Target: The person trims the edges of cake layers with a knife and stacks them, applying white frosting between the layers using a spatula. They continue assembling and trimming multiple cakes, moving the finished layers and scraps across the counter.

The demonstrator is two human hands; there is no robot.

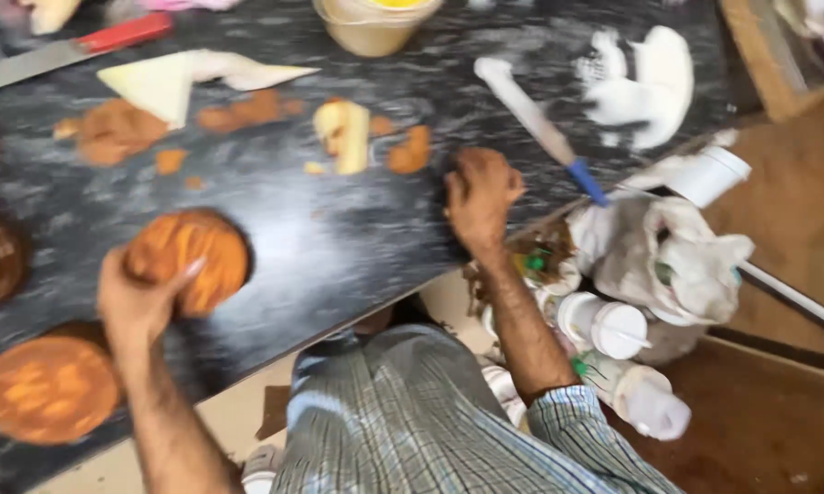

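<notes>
Lower-left disc: a round orange-brown disc [48,389] lay on the dark worktop [339,247] at the lower left of the frame, well clear of either hand.
Left hand: the left hand [138,302], left of centre, was clamped on the near edge of a second orange disc [192,258], thumb over its face; the disc rested on the worktop, just above the first.
Upper-left items: a long blade with a red handle [119,35] lay along the upper left edge; below it lay a pale wedge-shaped piece [160,84] and orange-brown smears [115,133].
Centre items: a pale lump [346,135] sat among more orange scraps at upper centre; a beige tub [371,26] stood at the top edge.
Right hand: the right hand [479,197], right of centre, was pressed on the worktop near its front edge, fingers curled together; whether it held anything could not be told through the blur.
Upper-right items: a white tool with a blue grip [540,128] lay slantwise just right of that hand; a white rag [645,87] lay beyond it.
Lower-right items: white plastic bottles [613,329] and a crumpled pale bag [677,252] stood off the worktop, on the floor at the right.
</notes>
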